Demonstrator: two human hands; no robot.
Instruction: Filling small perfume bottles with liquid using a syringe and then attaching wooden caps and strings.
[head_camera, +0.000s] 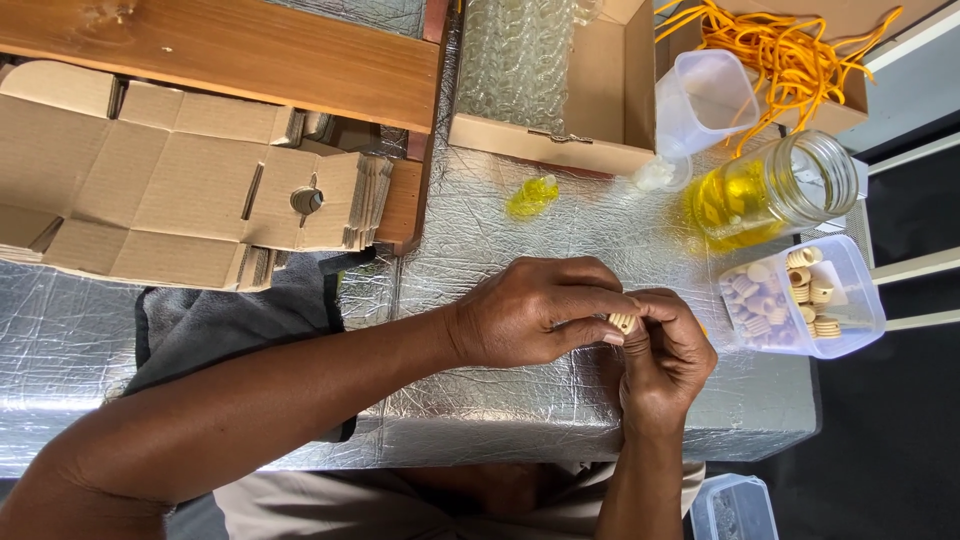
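Head view, looking down on a desk (560, 400) covered in crinkled silver foil. Far left: a stack of flat, unfolded cardboard boxes (180, 190) lies beside a wooden plank (250, 50); a dark grey cloth (250, 320) sits just near of the stack. Centre: the left hand (535, 310) and the right hand (665, 355) meet above the near edge of the desk, fingertips touching, both pinched together on a small ribbed cream cap (623, 322); only its ridged end shows between the fingers. Far of the hands, a small yellow bottle (533, 195) lies on its side on the foil, and behind it an open cardboard box (560, 100) holds rows of clear glass bottles (515, 55). Right of centre: a clear plastic measuring jug (705, 100) stands at the far side, with a tangle of orange cord (780, 45) heaped behind it. Just near of these, a glass jar (775, 190) partly filled with yellow liquid lies tilted on the desk. Right, close beside the right hand: a clear plastic tub (850, 300) holds more ribbed cream caps of the same kind. Near right, below the desk edge: another clear plastic container (735, 508), contents too blurred to tell
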